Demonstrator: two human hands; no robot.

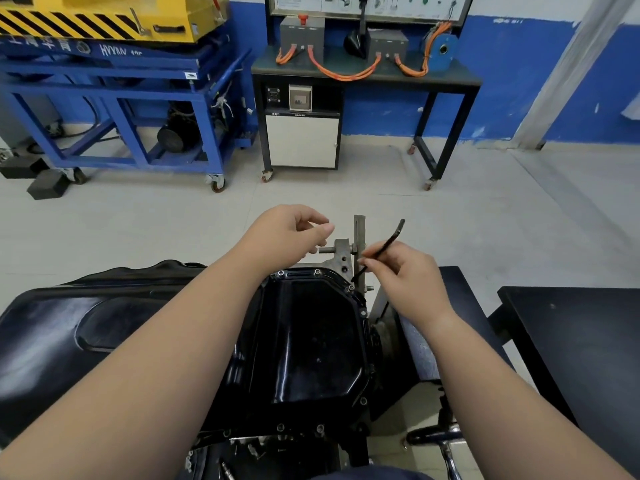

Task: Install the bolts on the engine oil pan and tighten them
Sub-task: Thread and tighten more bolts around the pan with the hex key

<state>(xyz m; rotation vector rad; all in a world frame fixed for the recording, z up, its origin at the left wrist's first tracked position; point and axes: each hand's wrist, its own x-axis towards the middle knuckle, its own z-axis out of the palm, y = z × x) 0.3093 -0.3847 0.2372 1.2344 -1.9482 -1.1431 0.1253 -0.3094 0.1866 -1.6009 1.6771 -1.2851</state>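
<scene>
— Where is the pan?
— Centre of the frame: the glossy black metal oil pan [311, 341], with small silver bolts [317, 272] seated round its flange.
— And the hands?
— My right hand [405, 275] pinches a thin black bent hex key [384, 245], lower tip at the pan's upper right corner bolt [351, 287]. My left hand [291, 233] hovers above the pan's top edge, fingers curled; whether it holds anything I cannot tell

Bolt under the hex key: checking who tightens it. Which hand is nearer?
Right. The right hand, holding the hex key, is beside the bolt; the left hand hovers farther up-left.
</scene>
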